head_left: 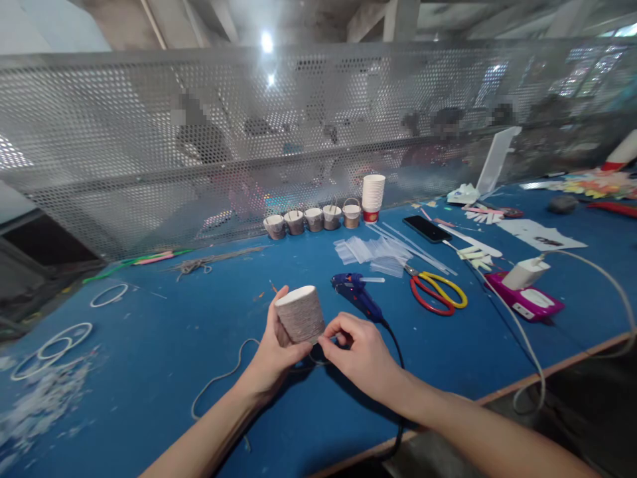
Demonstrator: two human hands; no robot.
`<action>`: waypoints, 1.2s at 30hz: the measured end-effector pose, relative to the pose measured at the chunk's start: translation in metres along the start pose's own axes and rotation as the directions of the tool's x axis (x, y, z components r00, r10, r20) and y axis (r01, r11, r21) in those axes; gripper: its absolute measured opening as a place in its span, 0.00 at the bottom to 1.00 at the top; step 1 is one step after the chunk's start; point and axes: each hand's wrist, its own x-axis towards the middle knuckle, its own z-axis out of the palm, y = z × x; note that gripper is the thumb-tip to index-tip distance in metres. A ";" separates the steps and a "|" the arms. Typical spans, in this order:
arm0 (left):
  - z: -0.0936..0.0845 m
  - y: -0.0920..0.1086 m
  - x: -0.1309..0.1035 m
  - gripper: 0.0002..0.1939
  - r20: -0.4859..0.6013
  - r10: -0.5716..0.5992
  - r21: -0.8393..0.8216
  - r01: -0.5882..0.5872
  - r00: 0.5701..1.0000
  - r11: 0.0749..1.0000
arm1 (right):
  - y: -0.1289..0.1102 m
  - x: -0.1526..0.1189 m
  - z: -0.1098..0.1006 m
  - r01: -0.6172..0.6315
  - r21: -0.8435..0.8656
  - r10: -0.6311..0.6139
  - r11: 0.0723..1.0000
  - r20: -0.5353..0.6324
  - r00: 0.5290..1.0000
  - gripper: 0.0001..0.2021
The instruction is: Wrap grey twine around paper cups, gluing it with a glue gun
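A paper cup wrapped in grey-brown cord (pixel 300 316) is held tilted above the blue table by my left hand (pixel 276 348), thumb low on its near side. My right hand (pixel 355 348) is at the cup's lower right edge, thumb and forefinger pinched on the cord there. A loose length of cord (pixel 219 378) trails over the table to the left, below the cup. Just beyond my right hand lies a blue glue gun (pixel 358 295) with a clear glue stick in its back. Scissors with red and yellow handles (pixel 435 290) rest to its right.
Several cord-wrapped cups (pixel 313 220) stand in a row by the perforated metal screen (pixel 149 153), beside stacked paper cups (pixel 373 196). Clear glue sticks (pixel 413 247), a phone (pixel 426 229) and a pink power strip (pixel 527 299) with a cable lie right. White rings (pixel 54 348) lie left.
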 end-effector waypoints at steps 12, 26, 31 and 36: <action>0.000 -0.003 0.000 0.49 0.002 0.016 0.030 -0.016 1.000 0.999 | 0.000 -0.001 0.002 0.005 -0.030 -0.005 1.000 -0.011 1.000 0.05; -0.005 0.004 0.006 0.52 -0.010 -0.031 -0.077 0.030 0.999 0.997 | -0.011 -0.013 -0.019 0.190 0.039 -0.194 0.981 0.165 0.967 0.06; -0.005 0.007 0.005 0.51 0.013 -0.042 -0.094 0.043 0.999 0.995 | -0.029 -0.037 -0.043 0.557 -0.224 -0.437 0.799 0.420 0.796 0.08; -0.008 0.008 0.005 0.46 0.028 -0.070 -0.131 0.073 0.997 0.989 | -0.016 -0.035 -0.079 0.555 -0.312 -0.518 0.771 0.200 0.832 0.09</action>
